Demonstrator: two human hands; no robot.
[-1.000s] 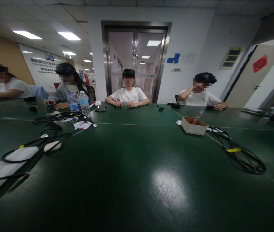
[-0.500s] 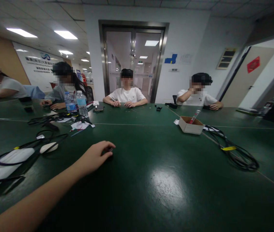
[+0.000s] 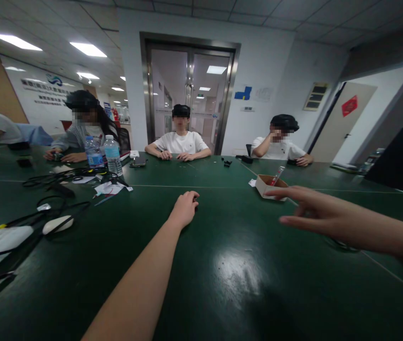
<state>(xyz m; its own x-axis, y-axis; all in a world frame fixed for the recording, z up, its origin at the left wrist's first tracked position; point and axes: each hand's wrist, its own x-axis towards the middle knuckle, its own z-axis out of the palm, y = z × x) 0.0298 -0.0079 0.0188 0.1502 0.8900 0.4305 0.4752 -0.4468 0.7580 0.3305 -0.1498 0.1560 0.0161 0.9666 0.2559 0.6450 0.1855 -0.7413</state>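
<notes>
My left hand [image 3: 185,209] rests low over the green table [image 3: 208,265] with its fingers curled together. Something small and dark may be at the fingertips; the fingers mostly hide it. My right hand [image 3: 311,210] reaches in from the right above the table, index finger stretched out and thumb apart, holding nothing. Its fingertips overlap the near right side of a small open cardboard box [image 3: 263,189] in the picture; I cannot tell whether they touch. From the box sticks up a slim clear tube with red on it [image 3: 278,174], leaning right.
Black cables [image 3: 62,175], a white mouse-like object [image 3: 58,224], papers [image 3: 111,188] and two water bottles [image 3: 113,156] lie or stand at left. Several people sit along the far side. A black cable [image 3: 342,245] is partly behind my right hand. A dark screen-like shape [image 3: 400,161] stands far right.
My left hand has moved right and slightly farther out, fingers still curled. My right hand has come into view from the right, close to the box. The whole view has shifted slightly.
</notes>
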